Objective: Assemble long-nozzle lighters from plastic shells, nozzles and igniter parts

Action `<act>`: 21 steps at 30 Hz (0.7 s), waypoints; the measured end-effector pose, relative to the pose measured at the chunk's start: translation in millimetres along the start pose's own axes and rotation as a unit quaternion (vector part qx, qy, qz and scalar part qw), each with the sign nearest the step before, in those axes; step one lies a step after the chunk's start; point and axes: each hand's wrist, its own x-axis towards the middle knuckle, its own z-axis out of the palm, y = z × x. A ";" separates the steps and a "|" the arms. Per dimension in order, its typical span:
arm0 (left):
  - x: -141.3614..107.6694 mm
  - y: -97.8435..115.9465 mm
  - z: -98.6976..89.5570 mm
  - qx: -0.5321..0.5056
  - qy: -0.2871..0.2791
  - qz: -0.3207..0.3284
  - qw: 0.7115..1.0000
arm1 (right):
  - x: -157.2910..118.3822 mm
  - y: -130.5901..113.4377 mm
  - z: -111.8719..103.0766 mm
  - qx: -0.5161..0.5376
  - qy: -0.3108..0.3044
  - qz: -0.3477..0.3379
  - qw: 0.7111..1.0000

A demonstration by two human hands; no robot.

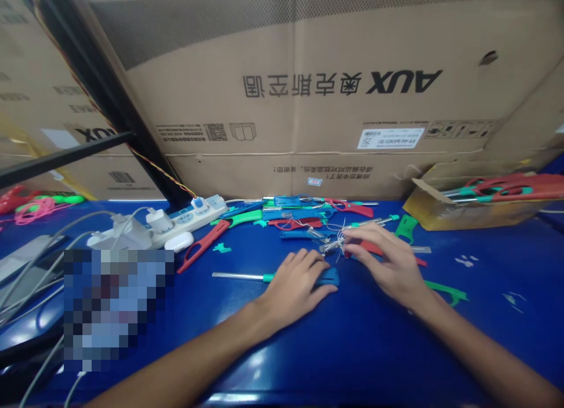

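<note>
Forearms [211,344] end in left grip [297,286] cupping metal-tubed lighter [267,277], right grip [390,266] pinching thin wires [339,236].

Your left hand [296,290] and right hand [393,268] are both bare, with slender fingers [304,261]. Your left forearm [202,356] and right forearm [480,353] are bare too, slim at the wrists [262,315] and broadening towards the near edge of the view. Blur hides finer detail, such as the shape of your nails.

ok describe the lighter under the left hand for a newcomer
On the blue table, before the big cardboard box, find the left hand. Beneath it lies a blue lighter, its metal tube pointing left. Unlike the piled lighters, it lies apart, nearer the camera.
</note>
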 end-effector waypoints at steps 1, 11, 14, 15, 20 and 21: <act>-0.1 -0.3 0.4 0.000 0.000 0.000 1.000 | 0.8 -0.1 -0.7 -0.008 0.001 -0.009 1.000; 0.4 0.2 -1.3 0.009 -0.004 0.004 1.000 | -0.4 6.4 -3.3 -0.022 0.010 0.001 1.000; 0.1 0.3 -1.6 0.009 -0.003 0.006 1.000 | 1.2 7.3 -3.9 -0.022 0.003 -0.011 1.000; 0.0 0.4 -1.5 0.009 -0.003 0.005 1.000 | 1.5 6.9 -3.7 -0.024 -0.002 -0.014 1.000; 0.0 0.7 -0.9 0.006 -0.004 0.000 1.000 | 1.4 4.2 -4.4 -0.043 -0.021 -0.010 0.999; 0.1 0.8 -1.0 0.006 -0.003 0.001 1.000 | 1.1 3.9 -5.2 -0.044 -0.022 -0.011 0.999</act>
